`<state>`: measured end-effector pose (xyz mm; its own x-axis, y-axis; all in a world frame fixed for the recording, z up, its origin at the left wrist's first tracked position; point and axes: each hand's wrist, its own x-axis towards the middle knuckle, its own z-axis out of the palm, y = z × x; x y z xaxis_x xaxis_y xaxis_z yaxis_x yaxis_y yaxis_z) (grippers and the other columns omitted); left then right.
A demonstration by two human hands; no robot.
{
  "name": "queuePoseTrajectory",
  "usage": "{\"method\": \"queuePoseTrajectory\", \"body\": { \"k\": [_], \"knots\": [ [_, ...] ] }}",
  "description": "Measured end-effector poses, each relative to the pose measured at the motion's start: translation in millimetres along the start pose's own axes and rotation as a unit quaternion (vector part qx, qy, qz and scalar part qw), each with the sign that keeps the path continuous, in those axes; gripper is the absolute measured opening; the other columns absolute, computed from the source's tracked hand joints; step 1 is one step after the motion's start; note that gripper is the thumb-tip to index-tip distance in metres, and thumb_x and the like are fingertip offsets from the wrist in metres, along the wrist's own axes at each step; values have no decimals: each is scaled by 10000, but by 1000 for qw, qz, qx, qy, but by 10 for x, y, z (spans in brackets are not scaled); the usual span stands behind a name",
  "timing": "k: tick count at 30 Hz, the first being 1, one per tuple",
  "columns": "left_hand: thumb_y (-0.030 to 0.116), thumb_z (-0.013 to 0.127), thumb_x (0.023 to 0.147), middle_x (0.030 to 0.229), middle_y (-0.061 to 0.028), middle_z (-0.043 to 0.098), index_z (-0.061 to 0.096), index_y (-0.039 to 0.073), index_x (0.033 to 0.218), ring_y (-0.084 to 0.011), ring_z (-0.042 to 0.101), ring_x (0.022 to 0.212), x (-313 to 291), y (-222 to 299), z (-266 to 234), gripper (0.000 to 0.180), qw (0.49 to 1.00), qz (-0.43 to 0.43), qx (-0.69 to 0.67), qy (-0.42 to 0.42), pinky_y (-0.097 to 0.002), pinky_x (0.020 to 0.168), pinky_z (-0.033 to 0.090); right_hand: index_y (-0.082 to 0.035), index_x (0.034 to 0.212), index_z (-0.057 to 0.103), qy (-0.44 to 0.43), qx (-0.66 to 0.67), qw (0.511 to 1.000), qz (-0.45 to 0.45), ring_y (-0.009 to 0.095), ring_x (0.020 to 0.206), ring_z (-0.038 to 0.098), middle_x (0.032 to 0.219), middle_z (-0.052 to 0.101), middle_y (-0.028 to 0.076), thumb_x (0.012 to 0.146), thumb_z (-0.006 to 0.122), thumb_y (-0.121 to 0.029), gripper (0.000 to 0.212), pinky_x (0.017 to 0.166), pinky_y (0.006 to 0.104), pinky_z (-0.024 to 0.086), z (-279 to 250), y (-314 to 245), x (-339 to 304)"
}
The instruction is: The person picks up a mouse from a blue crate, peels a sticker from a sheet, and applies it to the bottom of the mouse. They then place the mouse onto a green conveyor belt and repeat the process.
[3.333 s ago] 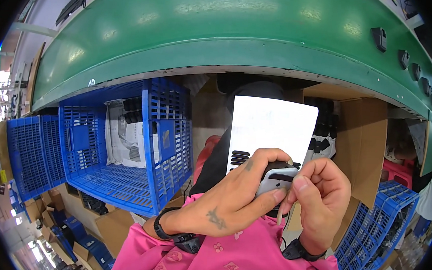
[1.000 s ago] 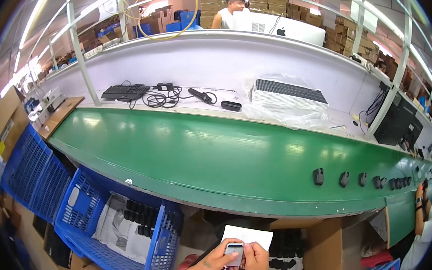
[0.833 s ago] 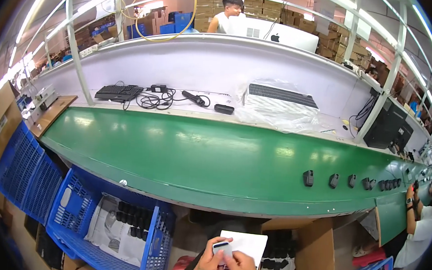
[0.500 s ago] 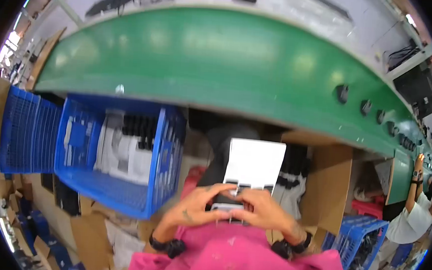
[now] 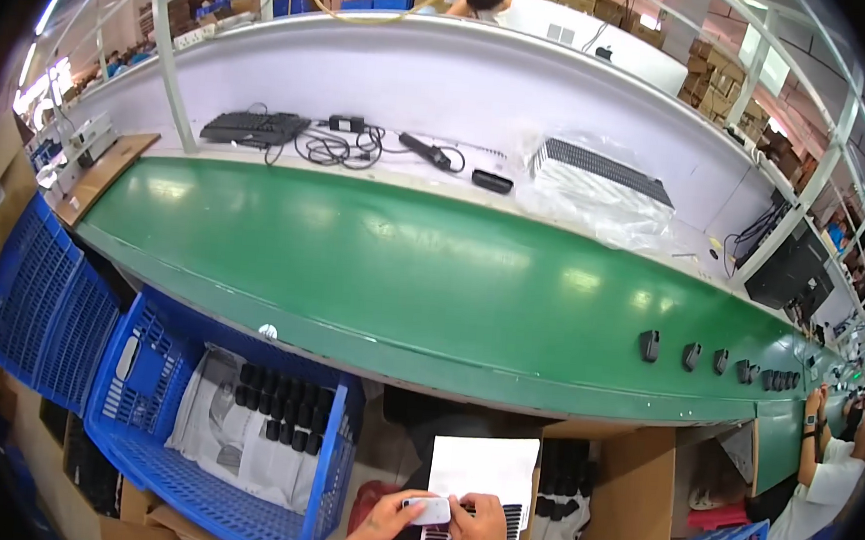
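A small light-grey oblong piece with rounded ends (image 5: 428,512) is gripped by my left hand (image 5: 383,523), fingers along its left end. My right hand (image 5: 479,530) is closed at its other end, thumb and fingers bunched together; whether they also pinch something there is too small to tell. Under both hands lies a tray with rows of dark slots (image 5: 512,524), partly covered by my hands. Beyond it a blank white sheet or flap (image 5: 484,466) stretches toward the bench.
A long green bench (image 5: 354,239) runs across, with black computer mice (image 5: 650,346) at its right. A blue crate (image 5: 322,493) holding black pieces stands left; an open cardboard box (image 5: 632,500) stands right. Cables (image 5: 341,148) lie on the back ledge. A co-worker (image 5: 819,478) sits far right.
The view has tilted up, so the bench's back ledge shows and my hands sit lower. My hands have shifted, and the light-grey piece now shows between them, above the slotted tray.
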<state>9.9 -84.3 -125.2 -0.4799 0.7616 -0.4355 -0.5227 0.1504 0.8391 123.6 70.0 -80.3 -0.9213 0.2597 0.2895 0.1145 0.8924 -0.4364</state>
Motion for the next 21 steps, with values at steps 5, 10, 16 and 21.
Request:
{"method": "queuePoseTrajectory", "body": {
  "k": [5, 10, 16, 21],
  "knots": [
    [206, 554, 951, 1047, -60, 639, 603, -11, 1174, -101, 581, 935, -3, -27, -73, 314, 997, 48, -63, -3, -230, 816, 465, -12, 860, 619, 58, 62, 996, 32, 368, 818, 541, 853, 575, 168, 788, 598, -38, 79, 720, 455, 435, 163, -134, 140],
    [183, 530, 952, 1202, -95, 599, 598, -16, 1174, -175, 550, 1124, -42, -59, -88, 305, 997, 79, 16, 22, -312, 985, 415, -4, 858, 597, 30, 112, 991, 62, 388, 798, 529, 818, 568, 186, 782, 606, -44, 87, 743, 473, 420, 171, -167, 202],
    [235, 536, 951, 1410, -151, 452, 584, 5, 1214, -263, 420, 1311, -273, 400, -117, 353, 967, 224, 112, -56, -361, 1079, 321, 24, 956, 588, -61, 302, 907, 286, 166, 781, 586, 854, 629, 105, 900, 576, -91, 129, 713, 289, 478, -254, -342, 281],
    [213, 557, 939, 1293, -136, 537, 566, 8, 1236, -251, 484, 1231, -170, 524, 40, 362, 961, 220, 124, -115, -356, 1067, 344, 41, 1022, 590, 3, 419, 867, 271, 167, 842, 588, 916, 634, 91, 892, 594, -64, 167, 768, 276, 485, -161, -178, 168]
  ]
}}
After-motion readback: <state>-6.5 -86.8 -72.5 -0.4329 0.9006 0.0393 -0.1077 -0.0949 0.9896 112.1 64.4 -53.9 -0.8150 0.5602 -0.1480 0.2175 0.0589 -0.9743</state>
